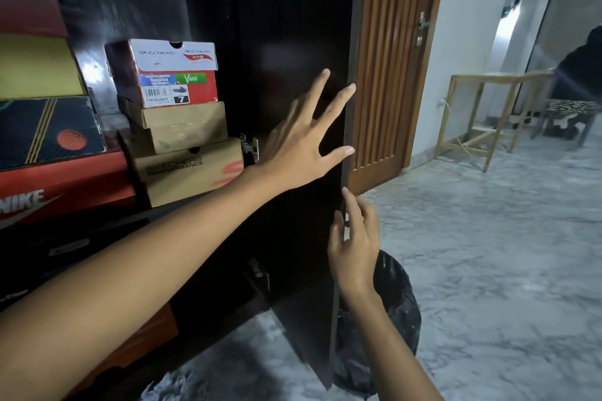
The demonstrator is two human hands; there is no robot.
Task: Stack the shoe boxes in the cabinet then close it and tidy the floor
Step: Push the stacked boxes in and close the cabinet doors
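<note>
1. A dark cabinet door (pixel 303 127) is seen standing open, its inner face turned toward the camera and its free edge running down the middle of the view.
2. The left hand (pixel 301 143) is laid against that inner face with the fingers spread wide and straight; nothing is gripped by it.
3. The right hand (pixel 353 244) is held lower down at the door's free edge, its fingers loosely curled and touching the edge; whether the edge is actually pinched cannot be told.
4. Inside the cabinet, on a shelf (pixel 195 208), three shoe boxes are stacked: a red and white Skechers box (pixel 169 73) on top, a plain cardboard box (pixel 177 127) beneath it, and a cardboard Skechers Performance box (pixel 189 169) at the bottom.
5. A second stack is seen at the left edge of the view, with a black box with yellow stripes (pixel 49 132) resting on an orange Nike box (pixel 55 192).
6. A metal hinge (pixel 250 147) is seen just beside the bottom Skechers box.
7. A black plastic bag (pixel 394 303) is seen on the marble floor (pixel 505 254), partly hidden behind the door and the right forearm.
8. A slatted wooden door (pixel 391 58) is seen behind the cabinet door, and a wooden frame table (pixel 482 114) stands further back at the right.
</note>
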